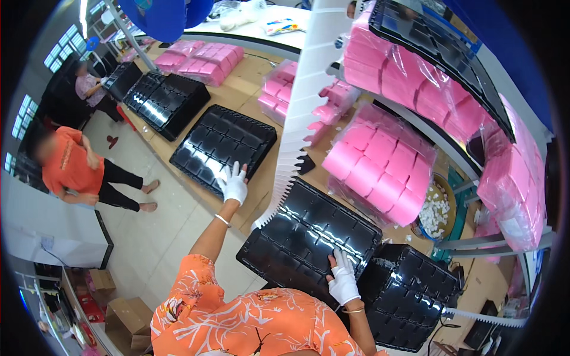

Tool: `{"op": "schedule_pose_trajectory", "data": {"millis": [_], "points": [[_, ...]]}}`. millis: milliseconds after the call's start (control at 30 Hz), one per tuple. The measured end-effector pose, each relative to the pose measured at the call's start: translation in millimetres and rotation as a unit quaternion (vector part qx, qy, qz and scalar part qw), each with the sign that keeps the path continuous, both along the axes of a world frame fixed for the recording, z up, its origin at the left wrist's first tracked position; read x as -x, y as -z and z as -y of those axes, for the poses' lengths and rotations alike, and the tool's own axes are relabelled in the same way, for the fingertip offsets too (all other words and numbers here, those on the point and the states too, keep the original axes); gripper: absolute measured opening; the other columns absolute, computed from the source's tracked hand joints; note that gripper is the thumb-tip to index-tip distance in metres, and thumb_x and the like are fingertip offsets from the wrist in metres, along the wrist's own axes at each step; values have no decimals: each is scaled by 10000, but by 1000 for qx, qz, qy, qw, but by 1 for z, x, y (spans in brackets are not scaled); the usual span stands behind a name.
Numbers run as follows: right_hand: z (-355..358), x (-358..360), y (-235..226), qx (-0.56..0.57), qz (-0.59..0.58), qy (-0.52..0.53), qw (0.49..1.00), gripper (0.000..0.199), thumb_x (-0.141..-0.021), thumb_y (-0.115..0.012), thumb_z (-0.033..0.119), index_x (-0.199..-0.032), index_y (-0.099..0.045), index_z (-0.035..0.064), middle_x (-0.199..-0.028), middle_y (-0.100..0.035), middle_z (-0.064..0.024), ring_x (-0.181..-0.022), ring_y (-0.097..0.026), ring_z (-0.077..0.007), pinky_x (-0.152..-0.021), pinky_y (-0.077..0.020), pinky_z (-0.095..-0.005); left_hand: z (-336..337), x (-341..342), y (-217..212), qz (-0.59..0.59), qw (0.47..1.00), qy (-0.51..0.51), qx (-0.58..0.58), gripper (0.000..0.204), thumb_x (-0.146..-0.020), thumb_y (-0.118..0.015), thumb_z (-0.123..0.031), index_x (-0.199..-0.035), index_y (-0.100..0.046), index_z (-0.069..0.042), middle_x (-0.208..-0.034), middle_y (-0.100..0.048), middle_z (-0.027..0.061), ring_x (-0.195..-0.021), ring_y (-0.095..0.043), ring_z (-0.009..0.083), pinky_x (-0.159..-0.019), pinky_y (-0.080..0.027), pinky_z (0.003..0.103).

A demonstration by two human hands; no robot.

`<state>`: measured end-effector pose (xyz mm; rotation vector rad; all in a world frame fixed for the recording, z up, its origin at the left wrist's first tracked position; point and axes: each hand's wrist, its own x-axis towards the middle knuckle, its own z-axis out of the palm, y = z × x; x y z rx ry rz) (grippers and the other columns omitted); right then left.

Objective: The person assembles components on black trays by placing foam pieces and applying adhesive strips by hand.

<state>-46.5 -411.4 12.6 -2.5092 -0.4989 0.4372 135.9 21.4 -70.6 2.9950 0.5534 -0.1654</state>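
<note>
My left hand (234, 185), in a white glove with bare fingertips, reaches out to the near edge of a glossy black plastic tray (222, 145). Its fingers are spread and rest on or just over that tray. A second black tray (309, 228) lies right in front of me, and on its right part lies my right hand (344, 283), gloved the same way. The right fingers are stretched out flat, with nothing in them. To the right of it sits another stack of black trays (409, 296), partly overlapped by the middle one.
Pink bundles in clear film (383, 166) stand on the bench beyond the trays, more on a shelf (415, 89). A bowl of white scraps (436, 210) stands at right. A long white toothed strip (294, 130) rises between trays. A person in orange (71, 160) stands left.
</note>
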Motion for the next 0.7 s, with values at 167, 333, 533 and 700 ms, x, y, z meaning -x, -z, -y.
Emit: {"op": "schedule_pose_trajectory", "data": {"millis": [167,333,533,700], "points": [[4,4,7,-4,-1,19,1000,662,-811,-660,73,-1432,-439,8,-1570,-280,-191,-1443,-276,-431,-1199,-225,-472,3,13,-5,-8,1000,9,-9,539,-991,-502,-244,-1506,-390,-355,-1636,-220,42,-1495,-172,365,-1090,-171,731],[1,1,-4,-2,2,3,1000,703,-808,-630,46,-1461,-376,-12,-1523,-336,-210,-1432,-301,-418,-1182,-248,-493,3,-6,5,-4,1000,5,-23,537,-990,-500,-250,-1504,-392,-361,-1637,-221,39,-1499,-171,356,-1097,-164,730],[1,2,-9,-11,-1,10,1000,645,-804,-631,43,-1419,-445,-18,-1533,-334,-195,-1428,-306,-414,-1191,-251,-485,5,-12,7,-29,999,12,-24,523,-997,-477,-233,-1504,-407,-340,-1644,-193,53,-1506,-140,370,-1105,-165,722],[0,5,-3,-28,30,4,999,631,-798,-640,24,-1403,-466,-6,-1514,-360,-206,-1409,-322,-432,-1180,-270,-473,-13,-9,3,-26,981,51,186,558,-950,-558,-188,-1494,-436,-181,-1622,-242,129,-1484,-219,378,-1127,-298,574]]}}
